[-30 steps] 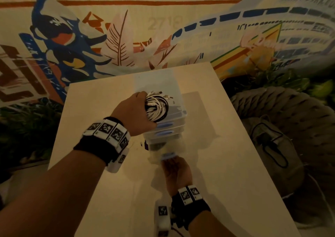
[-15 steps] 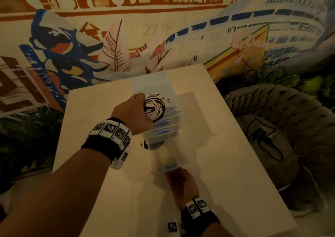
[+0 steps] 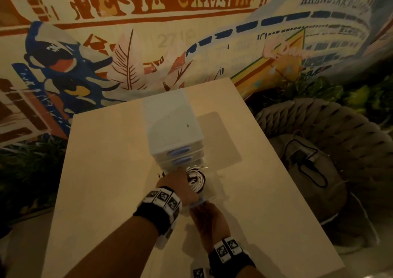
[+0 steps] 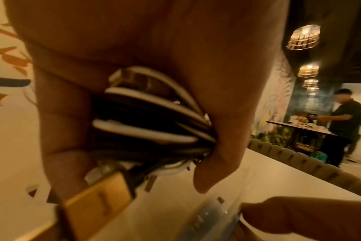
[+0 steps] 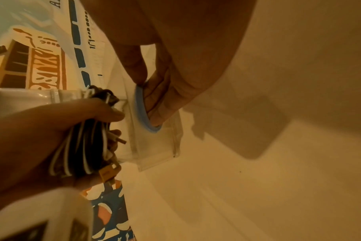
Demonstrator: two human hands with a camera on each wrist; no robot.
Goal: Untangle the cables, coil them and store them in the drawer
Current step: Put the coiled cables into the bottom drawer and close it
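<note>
A white drawer unit (image 3: 172, 126) with blue handles stands on the pale table (image 3: 106, 171). Its lowest clear drawer (image 3: 212, 189) is pulled out toward me. My right hand (image 3: 207, 217) pinches that drawer's blue handle (image 5: 141, 107), thumb on top and fingers behind it. My left hand (image 3: 177, 189) grips a coiled bundle of black and white cables (image 3: 196, 181) and holds it down over the pulled-out drawer. In the left wrist view the cables (image 4: 150, 117) sit between my thumb and fingers, with plug ends hanging below.
A painted mural wall (image 3: 148, 44) runs behind the table. A woven seat (image 3: 331, 150) with a grey bag and black cord lies to the right. In the left wrist view a person (image 4: 342, 124) stands at a far table.
The right hand drew the bottom drawer out toward me. The left hand brought the cable bundle from the top of the drawer unit down to the pulled-out drawer.
</note>
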